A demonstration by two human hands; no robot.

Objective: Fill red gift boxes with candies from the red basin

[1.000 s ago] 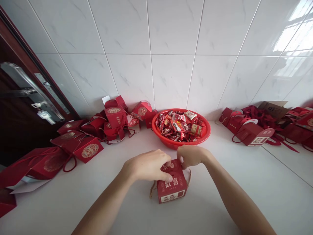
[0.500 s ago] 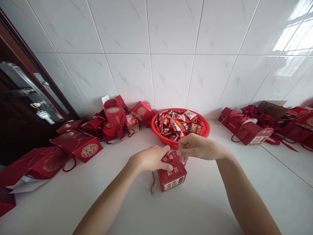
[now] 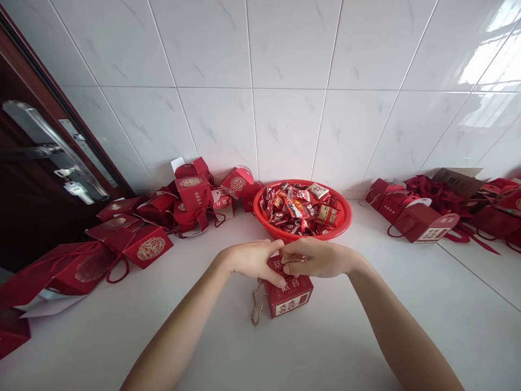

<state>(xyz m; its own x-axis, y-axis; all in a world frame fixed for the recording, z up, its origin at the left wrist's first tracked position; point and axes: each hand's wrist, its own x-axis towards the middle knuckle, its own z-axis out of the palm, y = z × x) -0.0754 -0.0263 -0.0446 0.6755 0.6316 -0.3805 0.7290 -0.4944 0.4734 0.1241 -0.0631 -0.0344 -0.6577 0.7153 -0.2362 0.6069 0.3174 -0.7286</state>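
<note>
A small red box (image 3: 290, 297) with pale lettering and a white label stands on the white table, just in front of a red basket. My left hand (image 3: 256, 260) grips the box's top from the left, thumb on its near side. From the right, my right hand (image 3: 315, 258) pinches a twisted tan cord at the top of the box. A loop of the same cord (image 3: 256, 307) hangs down at the box's left side onto the table. The far side of the box is hidden by my fingers.
Behind my hands the red basket (image 3: 345, 217) holds wrapped sweets. Several red boxes (image 3: 150, 247) are piled at the left, near a dark door with keys (image 3: 77, 190). More red boxes (image 3: 423, 221) and ribbons (image 3: 435, 195) lie at the right, against the tiled wall (image 3: 293, 130).
My right hand has moved left and slightly down with the cord, over the box's top, close to my left hand. The left hand stays on the box.
</note>
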